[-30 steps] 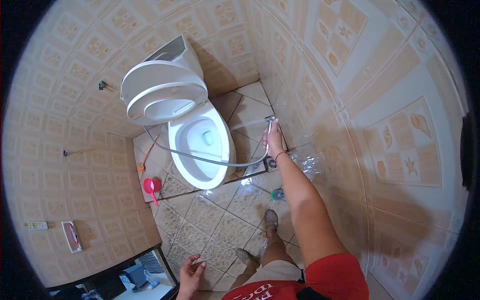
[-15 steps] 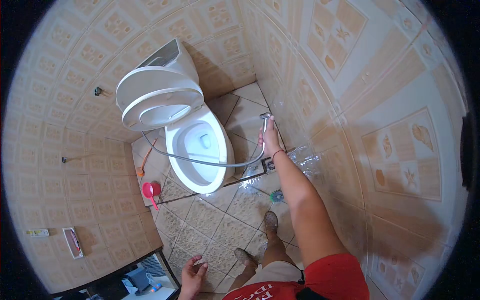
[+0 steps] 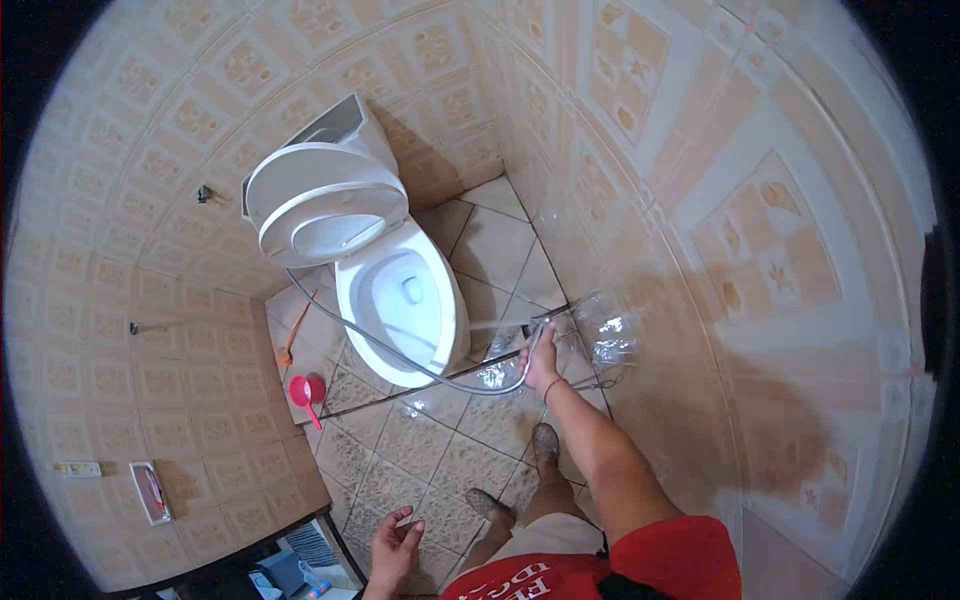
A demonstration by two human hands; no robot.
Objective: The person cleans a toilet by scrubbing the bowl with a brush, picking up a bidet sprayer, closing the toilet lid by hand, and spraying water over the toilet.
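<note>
- The person's right hand (image 3: 541, 362) grips the sprayer (image 3: 542, 322) beside the toilet (image 3: 395, 240); water (image 3: 497, 324) jets toward it.
- The hose (image 3: 470, 389) stretches across the toilet.
- Left hand (image 3: 394, 546), empty, fingers parted, hangs before the toilet.

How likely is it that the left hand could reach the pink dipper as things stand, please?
Probably yes: the left hand seems empty, and only floor tiles show between it and the pink dipper, though bending down looks necessary.
</note>
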